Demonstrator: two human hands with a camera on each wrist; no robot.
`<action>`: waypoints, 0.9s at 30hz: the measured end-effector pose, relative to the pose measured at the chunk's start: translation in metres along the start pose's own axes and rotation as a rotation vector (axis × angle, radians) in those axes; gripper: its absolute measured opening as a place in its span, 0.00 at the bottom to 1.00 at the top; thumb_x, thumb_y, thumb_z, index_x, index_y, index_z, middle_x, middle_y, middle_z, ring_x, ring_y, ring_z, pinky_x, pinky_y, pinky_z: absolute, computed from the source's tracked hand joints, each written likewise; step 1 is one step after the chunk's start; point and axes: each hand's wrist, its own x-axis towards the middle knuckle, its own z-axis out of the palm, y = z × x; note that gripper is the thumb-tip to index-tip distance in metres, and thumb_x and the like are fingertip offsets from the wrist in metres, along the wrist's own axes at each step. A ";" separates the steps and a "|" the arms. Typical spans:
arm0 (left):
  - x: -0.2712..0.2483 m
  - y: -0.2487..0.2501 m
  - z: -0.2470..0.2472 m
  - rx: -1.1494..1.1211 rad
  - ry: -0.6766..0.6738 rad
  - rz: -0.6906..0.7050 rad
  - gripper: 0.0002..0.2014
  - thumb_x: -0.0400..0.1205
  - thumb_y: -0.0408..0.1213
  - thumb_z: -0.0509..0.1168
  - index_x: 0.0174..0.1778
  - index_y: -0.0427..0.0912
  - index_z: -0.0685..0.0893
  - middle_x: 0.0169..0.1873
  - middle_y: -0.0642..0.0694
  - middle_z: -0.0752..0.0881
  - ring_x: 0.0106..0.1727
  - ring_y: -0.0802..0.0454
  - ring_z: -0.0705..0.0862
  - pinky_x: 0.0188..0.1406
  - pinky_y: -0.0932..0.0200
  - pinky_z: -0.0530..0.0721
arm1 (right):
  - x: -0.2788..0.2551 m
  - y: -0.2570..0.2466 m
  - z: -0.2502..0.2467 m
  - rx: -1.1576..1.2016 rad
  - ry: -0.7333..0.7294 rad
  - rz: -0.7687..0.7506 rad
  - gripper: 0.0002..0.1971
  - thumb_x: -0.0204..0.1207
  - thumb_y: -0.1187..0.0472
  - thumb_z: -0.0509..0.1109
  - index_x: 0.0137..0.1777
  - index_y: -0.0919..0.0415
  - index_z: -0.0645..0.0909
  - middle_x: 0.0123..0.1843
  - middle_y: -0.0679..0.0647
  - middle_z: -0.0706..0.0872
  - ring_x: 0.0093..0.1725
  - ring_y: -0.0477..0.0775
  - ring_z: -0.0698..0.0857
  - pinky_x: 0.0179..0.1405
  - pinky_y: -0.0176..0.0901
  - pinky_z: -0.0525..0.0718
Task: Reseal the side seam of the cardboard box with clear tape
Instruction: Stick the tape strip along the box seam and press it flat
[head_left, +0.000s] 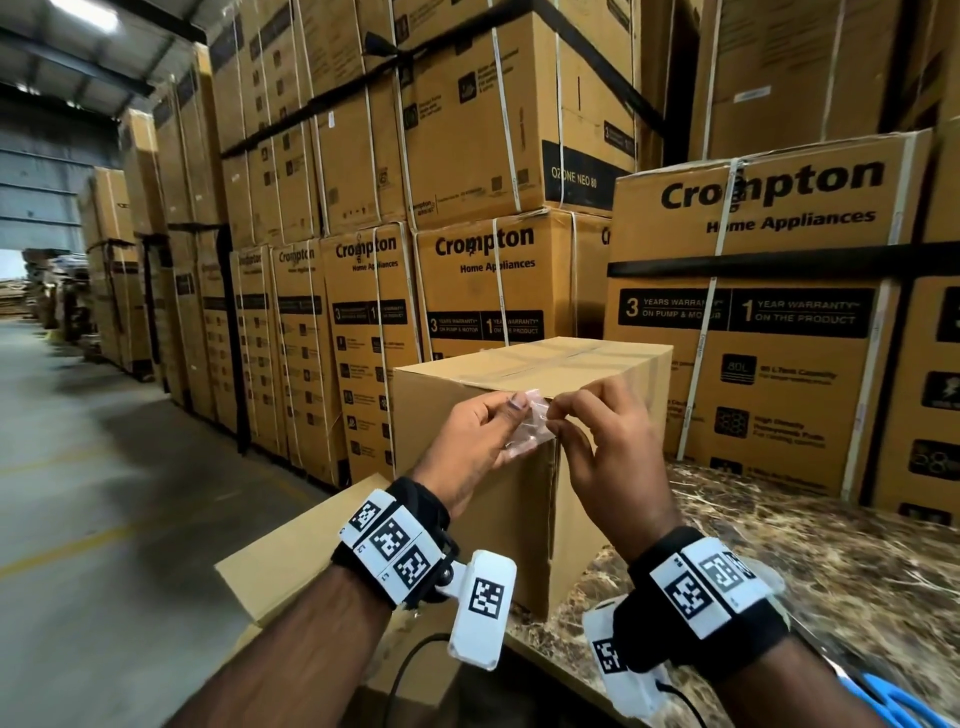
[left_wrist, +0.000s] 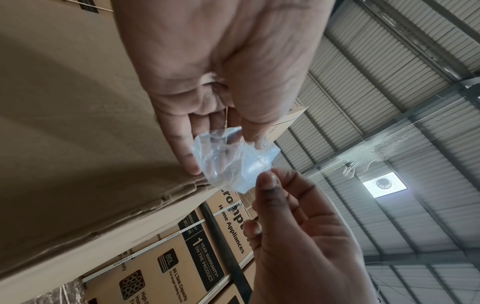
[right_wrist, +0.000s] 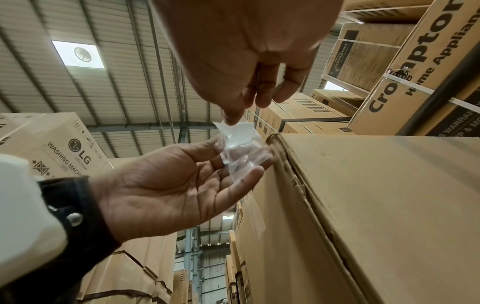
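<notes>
A plain cardboard box (head_left: 467, 395) stands on a marbled table (head_left: 810, 545), with its near vertical corner seam (head_left: 555, 499) facing me. In front of that upper corner, both hands hold one crumpled piece of clear tape (head_left: 530, 431). My left hand (head_left: 498, 426) pinches it between the thumb and fairly straight fingers. My right hand (head_left: 560, 415) pinches its upper right edge with thumb and forefinger. In the left wrist view the tape (left_wrist: 233, 160) is bunched and folded. In the right wrist view the tape (right_wrist: 239, 150) hangs beside the box's ragged corner edge (right_wrist: 298, 185).
Tall stacks of strapped appliance cartons (head_left: 753, 312) rise behind the table and to its left. A flat sheet of cardboard (head_left: 291, 561) juts out under the box. Blue scissor handles (head_left: 893, 701) lie at the bottom right. A concrete aisle (head_left: 104, 493) runs along the left.
</notes>
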 end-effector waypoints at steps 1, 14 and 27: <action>0.000 0.000 0.001 0.002 0.012 0.001 0.12 0.86 0.40 0.61 0.57 0.41 0.86 0.55 0.40 0.90 0.59 0.45 0.88 0.63 0.49 0.85 | -0.001 -0.001 0.000 0.005 0.001 0.006 0.06 0.76 0.64 0.72 0.51 0.57 0.85 0.49 0.51 0.79 0.51 0.50 0.75 0.41 0.46 0.79; -0.001 0.009 0.010 0.061 0.063 0.010 0.12 0.83 0.42 0.63 0.54 0.41 0.87 0.49 0.41 0.91 0.52 0.49 0.89 0.54 0.56 0.88 | -0.008 -0.006 -0.010 -0.005 0.062 -0.017 0.08 0.74 0.70 0.73 0.51 0.59 0.83 0.47 0.54 0.79 0.48 0.55 0.77 0.39 0.55 0.82; -0.001 0.012 0.021 0.233 0.108 0.052 0.11 0.85 0.42 0.62 0.54 0.44 0.88 0.51 0.44 0.91 0.52 0.54 0.88 0.51 0.60 0.87 | -0.016 -0.007 -0.020 -0.016 0.108 -0.038 0.07 0.75 0.70 0.71 0.50 0.60 0.83 0.46 0.54 0.78 0.47 0.55 0.76 0.37 0.50 0.80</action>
